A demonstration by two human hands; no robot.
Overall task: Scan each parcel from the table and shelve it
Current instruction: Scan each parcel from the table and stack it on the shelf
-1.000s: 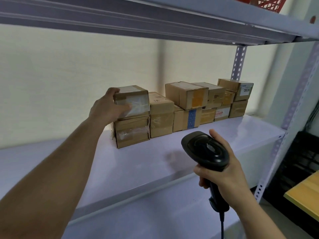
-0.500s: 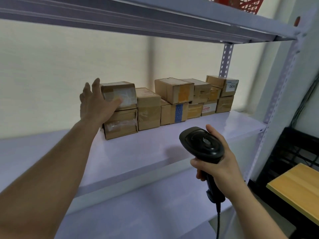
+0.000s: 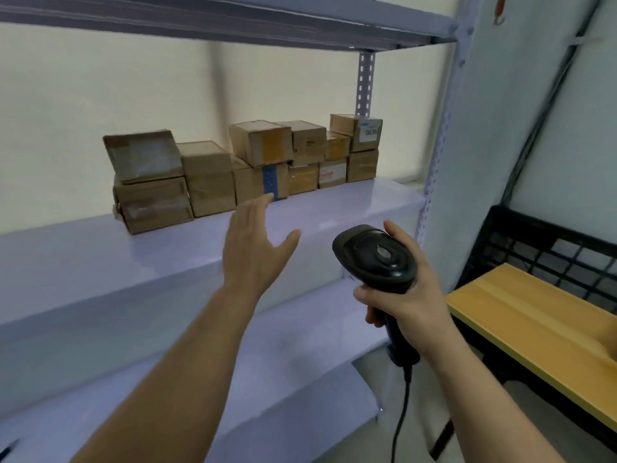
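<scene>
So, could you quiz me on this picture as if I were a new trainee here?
1. True or false: the left hand is gripping a box.
2. What does the right hand hold? A) a scanner B) a roll of tape C) a pen
3. Fill in: the white label on the labelled parcel, top right of the row on the shelf, reads ___.
Key: 1 false, that hand is open and apart from the parcels. 2 A. 3 0836.
</scene>
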